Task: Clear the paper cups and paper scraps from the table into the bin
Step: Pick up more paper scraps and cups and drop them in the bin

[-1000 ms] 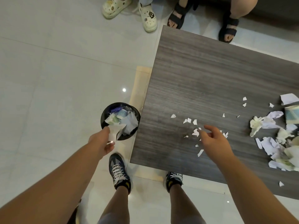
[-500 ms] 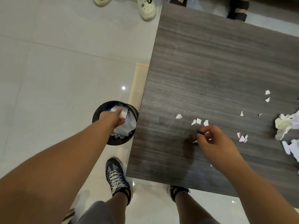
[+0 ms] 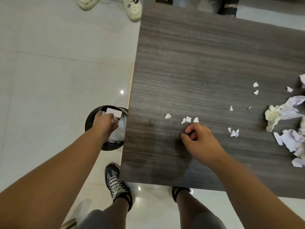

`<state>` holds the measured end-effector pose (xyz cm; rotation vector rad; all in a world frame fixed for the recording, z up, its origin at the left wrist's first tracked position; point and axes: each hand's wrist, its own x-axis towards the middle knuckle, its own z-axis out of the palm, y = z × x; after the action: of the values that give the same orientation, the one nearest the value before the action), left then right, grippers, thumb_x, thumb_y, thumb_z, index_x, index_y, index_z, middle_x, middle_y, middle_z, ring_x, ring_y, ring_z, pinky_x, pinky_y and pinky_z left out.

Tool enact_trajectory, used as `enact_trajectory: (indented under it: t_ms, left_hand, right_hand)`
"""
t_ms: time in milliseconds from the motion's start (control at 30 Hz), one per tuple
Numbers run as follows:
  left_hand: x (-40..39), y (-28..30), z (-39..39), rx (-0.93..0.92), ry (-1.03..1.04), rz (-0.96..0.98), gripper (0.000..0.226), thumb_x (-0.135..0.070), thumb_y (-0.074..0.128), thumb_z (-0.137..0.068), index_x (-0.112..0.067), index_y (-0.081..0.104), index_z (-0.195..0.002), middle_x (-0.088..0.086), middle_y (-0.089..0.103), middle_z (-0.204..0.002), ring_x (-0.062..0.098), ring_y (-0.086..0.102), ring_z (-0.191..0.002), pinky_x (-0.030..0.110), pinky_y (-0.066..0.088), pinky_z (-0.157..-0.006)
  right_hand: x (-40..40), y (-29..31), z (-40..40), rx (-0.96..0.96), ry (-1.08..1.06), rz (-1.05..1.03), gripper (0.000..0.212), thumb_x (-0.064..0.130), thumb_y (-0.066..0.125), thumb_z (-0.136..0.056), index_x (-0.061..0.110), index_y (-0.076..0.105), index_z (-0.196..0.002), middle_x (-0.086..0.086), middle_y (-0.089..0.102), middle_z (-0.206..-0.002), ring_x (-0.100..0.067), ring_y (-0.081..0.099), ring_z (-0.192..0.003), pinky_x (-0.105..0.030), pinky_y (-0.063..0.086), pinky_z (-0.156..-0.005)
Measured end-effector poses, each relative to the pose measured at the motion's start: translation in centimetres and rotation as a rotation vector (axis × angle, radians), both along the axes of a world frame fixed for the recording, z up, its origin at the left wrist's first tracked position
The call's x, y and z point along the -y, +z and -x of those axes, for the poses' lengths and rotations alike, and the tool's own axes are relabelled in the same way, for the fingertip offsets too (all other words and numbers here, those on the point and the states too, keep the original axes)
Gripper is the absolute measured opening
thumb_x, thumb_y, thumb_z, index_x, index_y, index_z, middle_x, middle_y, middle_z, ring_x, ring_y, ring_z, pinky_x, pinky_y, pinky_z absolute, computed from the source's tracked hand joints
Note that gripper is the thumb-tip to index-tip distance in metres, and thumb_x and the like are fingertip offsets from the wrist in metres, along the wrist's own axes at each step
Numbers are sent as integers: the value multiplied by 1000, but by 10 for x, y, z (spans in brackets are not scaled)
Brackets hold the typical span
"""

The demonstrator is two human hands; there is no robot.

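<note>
1. Head view: left hand point(image 3: 105, 120) is down inside the mouth of the black bin point(image 3: 92, 116) on the floor, fingers spread loosely over the white paper in bin point(image 3: 119, 129). Cannot tell if it grips anything.
2. A flat white card-like piece point(image 3: 113, 112) sits at the far side of the bin opening, just beyond the left fingers.
3. Bin stands on the pale tiled floor point(image 3: 57, 71), touching or just beside the left edge of the table point(image 3: 206, 55); contact unclear.
4. Right hand point(image 3: 199, 139) rests on the table near its front-left part, fingers curled into a narrow pinch, thumb against forefinger. Whether a scrap is inside the pinch cannot be told.
5. Small paper scraps point(image 3: 188, 119) lie just beyond the right hand's knuckles; one more scrap point(image 3: 168, 116) sits to their left.
6. More bits point(image 3: 234, 133) lie to the right of the hand, others point(image 3: 255, 88) farther back.
7. Crumpled paper pile point(image 3: 283, 118) fills the table's right edge, partly cut off by the frame.
8. No cup can be told for sure in the pile.
9. Wearer's sneakers point(image 3: 117, 184) at the table's near edge; other people's feet point(image 3: 132, 9) at the far side.
</note>
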<state>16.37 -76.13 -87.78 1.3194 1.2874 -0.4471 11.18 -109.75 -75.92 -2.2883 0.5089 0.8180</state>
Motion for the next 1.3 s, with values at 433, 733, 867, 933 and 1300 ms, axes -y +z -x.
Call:
enact_trajectory:
  t_ms: [433, 733, 867, 933, 1300]
  left_hand:
    - [175, 145, 91, -31, -1161, -376, 9, -28, 69, -96, -27, 67, -105, 8, 68, -106, 27, 66, -85, 40, 54, -80]
    - [266, 145, 67, -225, -1230, -399, 46, -39, 62, -93, -8, 54, -126, 23, 61, -128, 44, 64, -114, 43, 50, -88]
    - [285, 151, 67, -126, -1244, -356, 22, -34, 60, -93, -28, 56, -114, 10, 56, -122, 32, 67, -96, 40, 54, -86]
    - [292, 150, 66, -53, -1217, -334, 23, -28, 60, -93, -28, 58, -116, 9, 61, -119, 26, 68, -89, 37, 53, -82]
    - [328, 166, 63, 130, -1122, -308, 10, -28, 58, -97, -35, 64, -102, -11, 71, -89, 13, 70, -77, 32, 55, -68]
  right_hand:
    - [94, 88, -7, 34, -236, -13, 19, 33, 59, -93, 22, 74, -99, 2, 74, -99, -20, 71, -91, -39, 60, -90]
    - [324, 122, -64, 264, -455, 515, 51, 31, 59, -86, 19, 60, -135, -15, 52, -136, -40, 56, -125, -50, 49, -105]
    - [340, 100, -98, 102, -229, 533, 74, 45, 68, -81, 32, 44, -150, -13, 41, -153, -44, 45, -137, -54, 43, -110]
    - [338, 87, -109, -3, -142, 515, 85, 49, 70, -81, 37, 33, -157, -12, 36, -158, -45, 43, -139, -55, 42, -110]
    - [322, 69, -95, 211, -342, 395, 69, 42, 60, -88, 28, 42, -153, -16, 56, -139, -41, 60, -122, -49, 51, -100]
